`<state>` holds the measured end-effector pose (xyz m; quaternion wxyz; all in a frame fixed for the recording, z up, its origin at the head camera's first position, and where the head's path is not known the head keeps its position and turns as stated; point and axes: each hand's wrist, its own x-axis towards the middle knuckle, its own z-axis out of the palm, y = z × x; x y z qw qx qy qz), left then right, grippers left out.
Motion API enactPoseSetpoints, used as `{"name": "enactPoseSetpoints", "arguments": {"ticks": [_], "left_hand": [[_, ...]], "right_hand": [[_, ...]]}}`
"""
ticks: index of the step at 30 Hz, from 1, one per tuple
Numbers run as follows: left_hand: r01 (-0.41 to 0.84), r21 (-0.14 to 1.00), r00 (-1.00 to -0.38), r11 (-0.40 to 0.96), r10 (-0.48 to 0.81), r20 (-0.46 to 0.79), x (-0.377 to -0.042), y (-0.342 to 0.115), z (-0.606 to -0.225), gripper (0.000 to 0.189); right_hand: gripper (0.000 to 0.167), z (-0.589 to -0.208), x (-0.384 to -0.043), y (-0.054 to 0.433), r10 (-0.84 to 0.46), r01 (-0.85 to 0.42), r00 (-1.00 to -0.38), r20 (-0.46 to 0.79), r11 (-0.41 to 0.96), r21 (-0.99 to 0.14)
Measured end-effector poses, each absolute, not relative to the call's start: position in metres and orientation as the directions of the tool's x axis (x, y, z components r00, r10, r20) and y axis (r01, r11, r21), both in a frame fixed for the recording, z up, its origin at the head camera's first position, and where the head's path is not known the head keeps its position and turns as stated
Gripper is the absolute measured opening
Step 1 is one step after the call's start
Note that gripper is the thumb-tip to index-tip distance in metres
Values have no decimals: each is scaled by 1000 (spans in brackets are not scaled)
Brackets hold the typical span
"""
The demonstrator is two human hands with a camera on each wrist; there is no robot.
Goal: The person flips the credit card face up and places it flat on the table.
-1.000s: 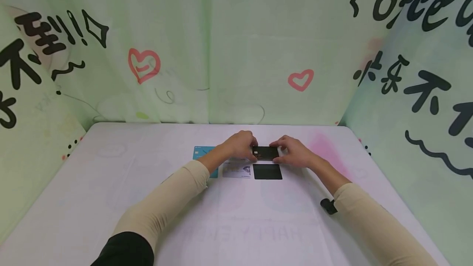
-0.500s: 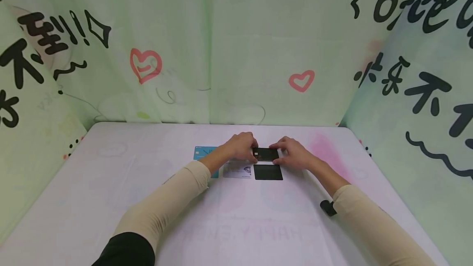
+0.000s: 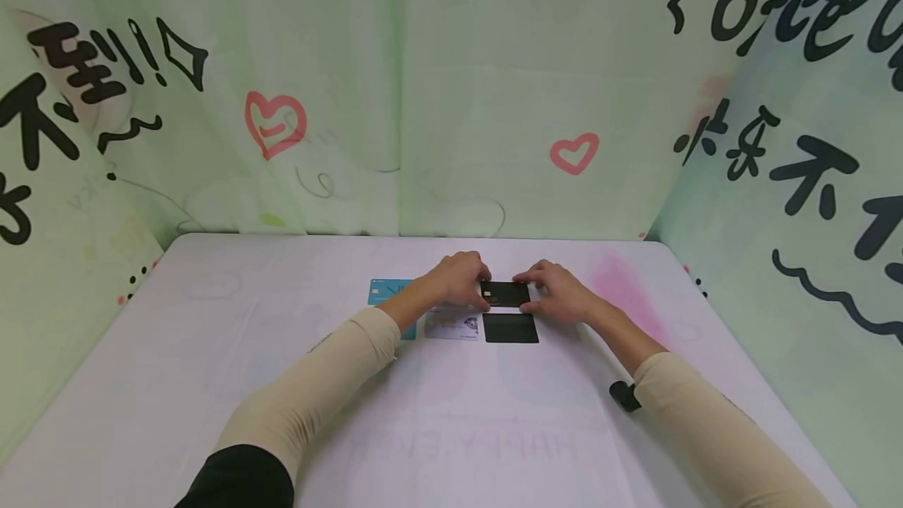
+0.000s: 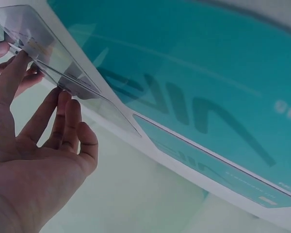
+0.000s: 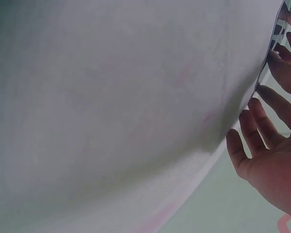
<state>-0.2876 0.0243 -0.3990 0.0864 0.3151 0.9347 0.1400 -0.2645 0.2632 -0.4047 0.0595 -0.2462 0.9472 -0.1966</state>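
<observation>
A black bank card [image 3: 505, 294] with a chip lies in the back row on the table. My left hand [image 3: 458, 279] holds it at the left end, thumb at the near corner and index finger at the far one. At its right end, my right hand [image 3: 560, 294] grips it the same way. Just in front lies a plain black card [image 3: 511, 328]. To its left is a pale card [image 3: 455, 326] with a small dark picture. Further left, a blue card [image 3: 386, 289] shows beyond my left wrist, and a second blue card [image 4: 208, 170] appears in the left wrist view.
The table [image 3: 423, 445] has a pale, faintly printed cloth. Printed green curtains [image 3: 480, 61] stand along its back and sides. A small black object [image 3: 624, 396] shows beside my right sleeve.
Both hands stay at the black bank card's ends. Its front edge and the cards around it keep their places; only a slight shift of the whole view shows.
</observation>
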Motion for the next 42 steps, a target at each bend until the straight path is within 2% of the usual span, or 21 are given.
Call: {"name": "enactPoseSetpoints", "arguments": {"ticks": [10,22,28,32,36,42], "left_hand": [[556,348,-790,755,610,-60,-283,21,-398,56],[549,404,-793,732,609,-26,-269,14,-397,51],[521,467,-793,714,607,-43,-259,13,-394,51],[533,467,-786,705,618,-36,-253,12,-394,51],[559,461,-769,689,639,-21,-248,11,-394,50],[542,534,-749,649,662,-43,-241,12,-392,51]], "right_hand": [[57,-404,-260,265,-471,-426,-882,10,789,-442],[54,-398,-246,272,-465,-429,-884,50,765,-480],[45,-393,-234,271,-464,-422,-885,42,760,-494],[37,-393,-226,270,-496,-456,-867,57,740,-495],[39,-394,-221,271,-513,-471,-857,54,737,-485],[47,-395,-215,270,-515,-456,-857,9,752,-476]]}}
